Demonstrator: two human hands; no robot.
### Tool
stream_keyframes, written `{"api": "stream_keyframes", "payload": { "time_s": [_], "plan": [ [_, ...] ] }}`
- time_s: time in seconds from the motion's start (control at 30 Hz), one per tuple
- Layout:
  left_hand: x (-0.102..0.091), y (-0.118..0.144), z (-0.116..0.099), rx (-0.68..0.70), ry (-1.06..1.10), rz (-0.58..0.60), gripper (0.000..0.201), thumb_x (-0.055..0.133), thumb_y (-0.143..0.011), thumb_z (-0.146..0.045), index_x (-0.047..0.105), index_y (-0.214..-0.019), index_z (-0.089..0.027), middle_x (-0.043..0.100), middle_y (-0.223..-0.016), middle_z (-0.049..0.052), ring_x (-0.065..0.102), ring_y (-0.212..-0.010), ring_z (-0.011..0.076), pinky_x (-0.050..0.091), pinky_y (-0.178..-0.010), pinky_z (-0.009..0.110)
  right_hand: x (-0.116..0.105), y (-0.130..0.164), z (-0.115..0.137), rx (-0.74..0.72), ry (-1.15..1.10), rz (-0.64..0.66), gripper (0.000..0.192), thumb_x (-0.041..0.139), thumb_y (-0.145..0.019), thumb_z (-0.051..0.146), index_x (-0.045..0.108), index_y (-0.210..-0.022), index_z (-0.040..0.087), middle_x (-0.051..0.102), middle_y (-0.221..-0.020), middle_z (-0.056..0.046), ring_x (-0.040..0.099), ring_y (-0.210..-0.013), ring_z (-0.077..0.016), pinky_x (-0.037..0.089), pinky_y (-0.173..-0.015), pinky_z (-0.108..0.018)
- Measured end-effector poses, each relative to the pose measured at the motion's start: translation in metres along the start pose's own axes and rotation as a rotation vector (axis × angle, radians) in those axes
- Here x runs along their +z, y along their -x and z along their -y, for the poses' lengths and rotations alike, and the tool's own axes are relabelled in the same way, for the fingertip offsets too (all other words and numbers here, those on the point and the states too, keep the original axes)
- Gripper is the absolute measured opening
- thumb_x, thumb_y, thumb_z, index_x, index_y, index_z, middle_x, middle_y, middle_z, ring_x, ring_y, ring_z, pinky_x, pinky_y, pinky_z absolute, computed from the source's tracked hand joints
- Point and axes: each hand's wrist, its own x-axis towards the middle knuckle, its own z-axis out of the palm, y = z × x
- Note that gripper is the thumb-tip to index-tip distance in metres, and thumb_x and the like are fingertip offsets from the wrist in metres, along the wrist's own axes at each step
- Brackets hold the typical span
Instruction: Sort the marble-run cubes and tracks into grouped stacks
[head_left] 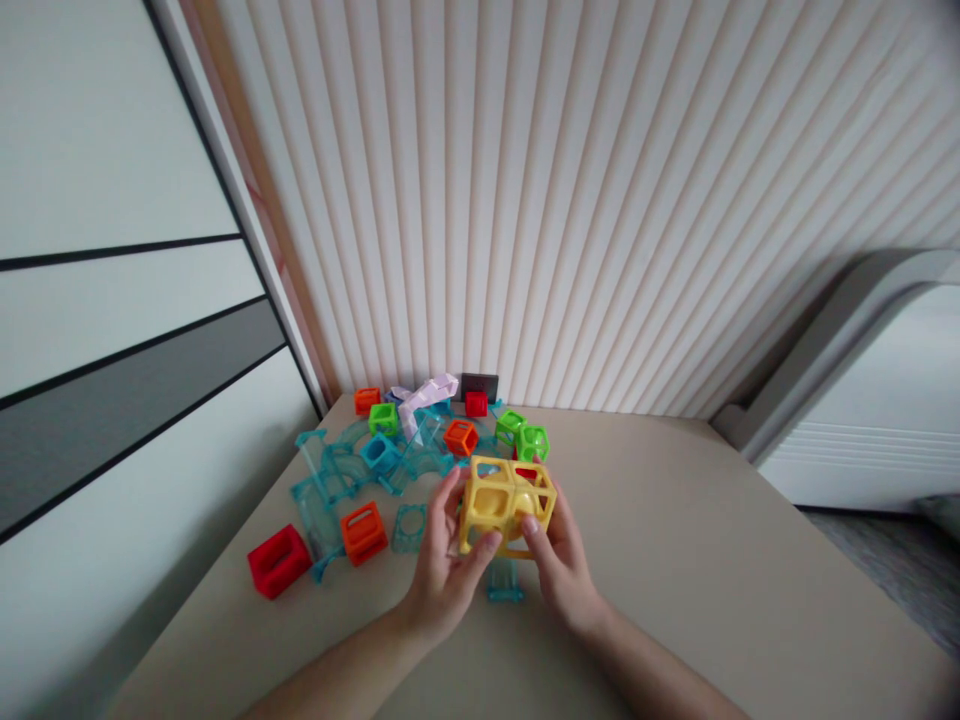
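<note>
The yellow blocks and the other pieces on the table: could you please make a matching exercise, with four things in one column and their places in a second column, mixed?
Things:
1. yellow blocks
2. red block
3. pale purple piece
4. small clear blue piece

Places:
A. at the back of the pile, near the ribbed wall
B. on the table, low between the two hands
C. alone at the near left edge of the pile
D. held up by the left hand and right hand

Pairs: 1-D, 2-C, 3-A, 4-B
</note>
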Motion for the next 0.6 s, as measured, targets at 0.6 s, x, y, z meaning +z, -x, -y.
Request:
{"api": "stream_keyframes", "payload": {
  "time_s": [0.6],
  "plan": [
    [0.003, -0.01, -0.027, -0.088, -0.039, 0.105, 0.062, 0.062, -0.086, -0.063, 0.051, -0.135, -0.025, 0.07, -0.117, 0.012, 0.069, -0.106, 0.0324, 0.058, -0.089, 0.044, -0.006, 0.022, -0.001, -0.017, 0.161, 0.131, 0.064, 0.048, -0.1, 0.055, 0.032, -0.157, 0.034, 0.041, -0.161, -0.002, 0.026, -0.153, -0.0233, 0.019, -0.126, -0.046]
  ]
}}
